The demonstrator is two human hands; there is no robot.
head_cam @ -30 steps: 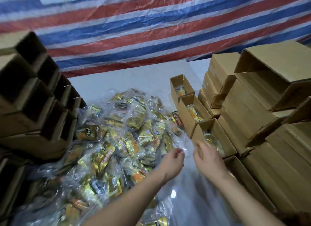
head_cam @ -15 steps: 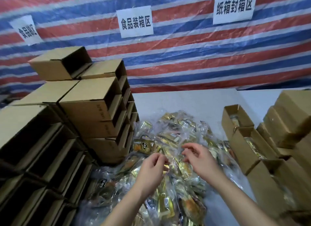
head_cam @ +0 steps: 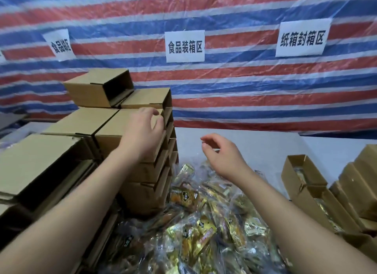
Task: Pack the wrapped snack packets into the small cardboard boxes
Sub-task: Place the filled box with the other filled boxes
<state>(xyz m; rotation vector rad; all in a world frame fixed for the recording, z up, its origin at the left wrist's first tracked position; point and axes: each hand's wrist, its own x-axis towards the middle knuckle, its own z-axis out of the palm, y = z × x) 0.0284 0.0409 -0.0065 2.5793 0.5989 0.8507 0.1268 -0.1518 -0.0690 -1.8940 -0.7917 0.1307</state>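
Note:
A heap of clear-wrapped gold and orange snack packets [head_cam: 200, 233] covers the table in front of me. Empty small cardboard boxes [head_cam: 67, 127] are stacked on their sides at the left, their open ends facing right. My left hand [head_cam: 142, 135] reaches over the top box of the near stack [head_cam: 110, 131], its bent fingers at the box's open front edge. Above the heap hovers my right hand [head_cam: 222, 155], fingers loosely curled and holding nothing. At the right, open boxes [head_cam: 293, 171] stand in a row with packets inside.
More cardboard boxes [head_cam: 363, 178] are piled at the far right. A red, white and blue striped tarp [head_cam: 244, 86] with white paper signs [head_cam: 184, 46] hangs behind the white table [head_cam: 255, 147]. Two boxes [head_cam: 98, 90] sit on top of the left stack.
Both hands have lifted off the packet heap. My left hand moved up and left onto the box stack; my right hand rose above the heap. The view tilted upward.

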